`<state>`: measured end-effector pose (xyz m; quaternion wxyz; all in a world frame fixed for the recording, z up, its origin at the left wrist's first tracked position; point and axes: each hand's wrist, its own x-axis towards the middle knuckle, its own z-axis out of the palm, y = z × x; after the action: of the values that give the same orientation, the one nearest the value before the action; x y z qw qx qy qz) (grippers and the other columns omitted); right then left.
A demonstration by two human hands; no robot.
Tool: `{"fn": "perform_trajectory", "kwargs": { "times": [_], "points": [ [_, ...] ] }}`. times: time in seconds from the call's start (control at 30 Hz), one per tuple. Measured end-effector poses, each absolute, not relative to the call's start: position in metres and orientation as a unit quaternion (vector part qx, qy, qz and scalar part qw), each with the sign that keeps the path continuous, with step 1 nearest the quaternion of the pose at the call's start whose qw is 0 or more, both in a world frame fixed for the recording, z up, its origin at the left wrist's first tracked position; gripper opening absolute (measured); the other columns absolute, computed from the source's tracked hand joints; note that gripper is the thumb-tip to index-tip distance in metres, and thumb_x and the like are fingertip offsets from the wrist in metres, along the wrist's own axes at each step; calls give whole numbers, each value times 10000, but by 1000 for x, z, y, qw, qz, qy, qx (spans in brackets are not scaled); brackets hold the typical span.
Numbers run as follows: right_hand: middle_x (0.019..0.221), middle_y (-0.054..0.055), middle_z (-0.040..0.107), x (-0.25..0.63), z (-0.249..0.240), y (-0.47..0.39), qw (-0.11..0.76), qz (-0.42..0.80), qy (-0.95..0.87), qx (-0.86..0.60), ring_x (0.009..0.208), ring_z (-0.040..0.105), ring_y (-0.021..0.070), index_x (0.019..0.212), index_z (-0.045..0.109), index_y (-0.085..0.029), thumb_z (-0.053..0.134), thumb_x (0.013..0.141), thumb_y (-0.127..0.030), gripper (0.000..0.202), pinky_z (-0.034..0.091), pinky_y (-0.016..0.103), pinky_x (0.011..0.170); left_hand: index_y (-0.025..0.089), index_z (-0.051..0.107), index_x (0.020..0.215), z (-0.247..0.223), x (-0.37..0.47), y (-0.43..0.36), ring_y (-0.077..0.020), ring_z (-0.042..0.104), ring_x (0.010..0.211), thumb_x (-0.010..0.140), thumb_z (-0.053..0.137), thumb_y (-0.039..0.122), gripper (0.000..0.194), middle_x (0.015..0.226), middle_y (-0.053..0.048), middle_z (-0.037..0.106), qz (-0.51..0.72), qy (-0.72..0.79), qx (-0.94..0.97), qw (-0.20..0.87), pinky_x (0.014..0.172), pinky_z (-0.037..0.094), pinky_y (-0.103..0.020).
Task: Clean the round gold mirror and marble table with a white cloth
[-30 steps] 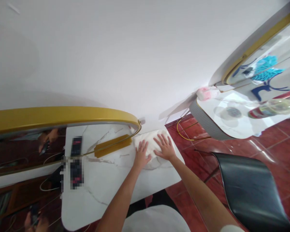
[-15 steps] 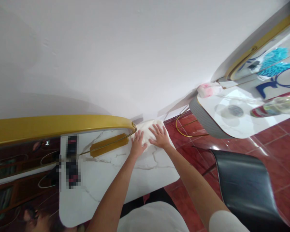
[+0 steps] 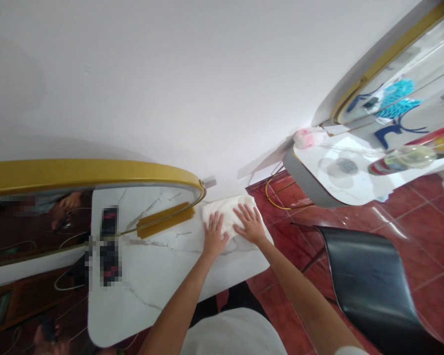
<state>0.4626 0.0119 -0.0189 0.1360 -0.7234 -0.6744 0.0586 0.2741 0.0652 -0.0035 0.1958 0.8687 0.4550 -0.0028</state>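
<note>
A folded white cloth (image 3: 227, 204) lies at the right end of the white marble-patterned table (image 3: 148, 291). My left hand (image 3: 214, 234) rests flat on its left part with the fingers stretched out. Beside it, my right hand (image 3: 250, 226) presses flat on the cloth's right part, fingers spread. Neither hand is closed round anything. The two hands are a small gap apart, and part of the cloth is hidden beneath them.
A gold-framed mirror (image 3: 133, 172) stands on the table's left on a gold base (image 3: 166, 219), near a blurred dark object (image 3: 109, 266). To the right are a black chair (image 3: 370, 276) and a second table (image 3: 318, 187) bearing a bottle (image 3: 403, 159) and a pink-white packet (image 3: 310, 137).
Both hands and the cloth have moved from the table's back edge by the wall toward me. My hands stay flat on the cloth. The view has shifted slightly.
</note>
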Motion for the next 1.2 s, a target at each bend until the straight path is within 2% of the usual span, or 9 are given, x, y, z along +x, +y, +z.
{"fn": "perform_trajectory", "kwargs": {
  "times": [0.3,0.5,0.67,0.8,0.93,1.07,1.13,1.2],
  "points": [
    [1522,25,240,450,-23,-94,96,38,-647,-756,1389,221,279,1463,215,-303,471,863,-467,672,96,509,1126,252,112,1488,1,264,-19,-294,103,1427,805,492,216,782,1551,-39,152,7,398,886,238,1130,143,-578],
    [1532,22,209,413,-27,-118,95,7,-594,-799,1397,192,293,1476,133,-313,454,869,-444,699,97,549,1112,268,175,1476,3,239,-18,-272,139,1424,833,505,293,723,1550,-15,168,4,335,904,264,1134,165,-534],
    [1539,45,174,366,-29,-111,106,4,-600,-793,1399,182,307,1483,72,-295,436,876,-430,721,110,582,1098,284,233,1459,8,195,-13,-259,181,1413,826,523,308,697,1543,-1,200,9,347,900,263,1135,169,-504],
    [1537,63,165,320,-31,-102,124,18,-639,-759,1394,182,336,1486,64,-281,444,862,-440,747,108,611,1085,289,239,1459,13,139,-16,-243,207,1407,820,518,297,697,1532,1,236,17,382,890,248,1142,170,-462],
    [1519,97,228,273,-31,-91,114,40,-707,-697,1379,216,360,1486,93,-260,466,846,-464,769,98,623,1082,297,255,1450,10,67,-23,-214,249,1394,834,470,274,653,1517,13,279,26,413,888,203,1124,214,-441],
    [1487,89,317,234,-25,-80,97,90,-797,-589,1350,280,363,1482,131,-253,471,813,-548,806,87,600,1099,271,417,1371,-1,4,-33,-232,337,1350,837,448,261,536,1445,-21,418,39,464,874,138,1100,257,-465],
    [1492,71,311,219,-21,-75,94,114,-833,-533,1345,293,350,1480,134,-259,460,802,-582,819,89,578,1111,243,477,1328,-6,-15,-37,-233,379,1324,834,448,251,495,1395,-47,480,51,490,862,118,1103,270,-455],
    [1507,65,275,207,-19,-70,92,124,-846,-510,1356,274,342,1481,130,-259,448,800,-594,822,87,571,1113,212,467,1338,-10,-24,-39,-224,383,1323,838,443,243,501,1385,-61,489,64,498,858,110,1113,281,-428]
  ]
}}
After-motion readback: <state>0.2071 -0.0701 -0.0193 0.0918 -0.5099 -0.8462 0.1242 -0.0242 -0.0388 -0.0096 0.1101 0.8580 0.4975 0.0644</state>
